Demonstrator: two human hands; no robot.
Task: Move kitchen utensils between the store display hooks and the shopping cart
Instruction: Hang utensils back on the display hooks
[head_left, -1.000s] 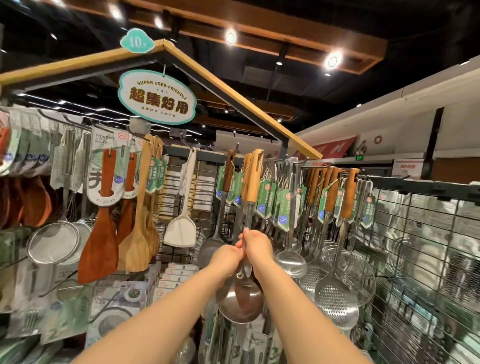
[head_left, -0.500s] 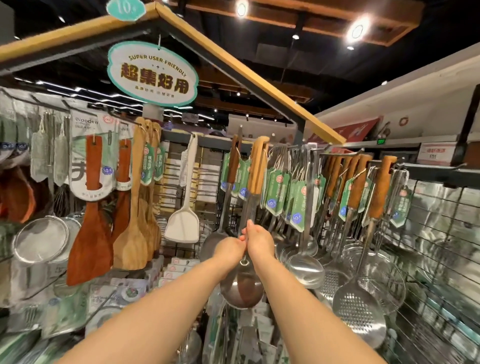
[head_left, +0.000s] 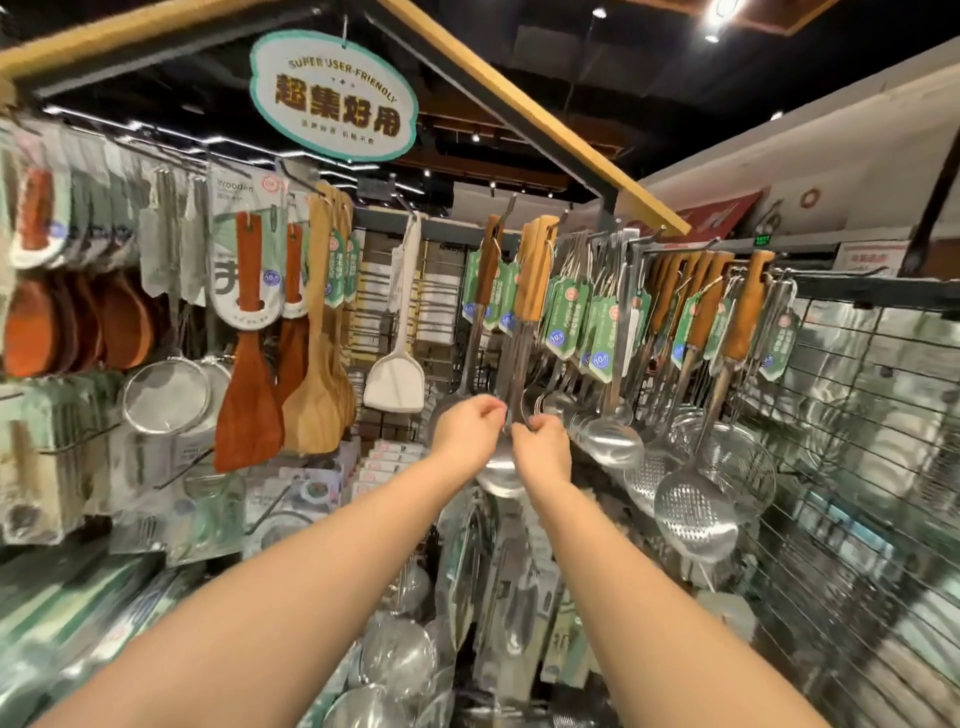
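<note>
- pretty crowded wall: oval green-rimmed hanging sign (head_left: 335, 96) up top, dark brown wooden spatulas (head_left: 248, 410) and a pale wooden spatula (head_left: 311, 410) on the left, round mesh strainer (head_left: 166, 397) beside those, white plastic turner (head_left: 395, 384) in the middle
- to the right of the hands hangs a plain steel ladle (head_left: 613, 441), then a perforated steel skimmer (head_left: 696, 514), with a wire grid panel (head_left: 857, 467) past them; green paper price tags (head_left: 566, 322) dangle all through that row
- the wooden-handled steel ladle (head_left: 522, 358) hangs up on the display, packed tight among its neighbours, other shafts and tags touching it on both sides
- its long axis runs nearly vertical, wooden grip up, bowl down, top leaning a bit to the right; which way the bowl faces can't be told, the hands cover most of it
- left hand (head_left: 467, 434) pinches the steel shaft just above the bowl, fingers curled in
- right hand (head_left: 543, 449) grips the same shaft right beside it, fingers curled, the two hands almost touching
- below, packaged steel utensils (head_left: 467, 571) are stacked upright in the lower racks, too blurry to sort out
</note>
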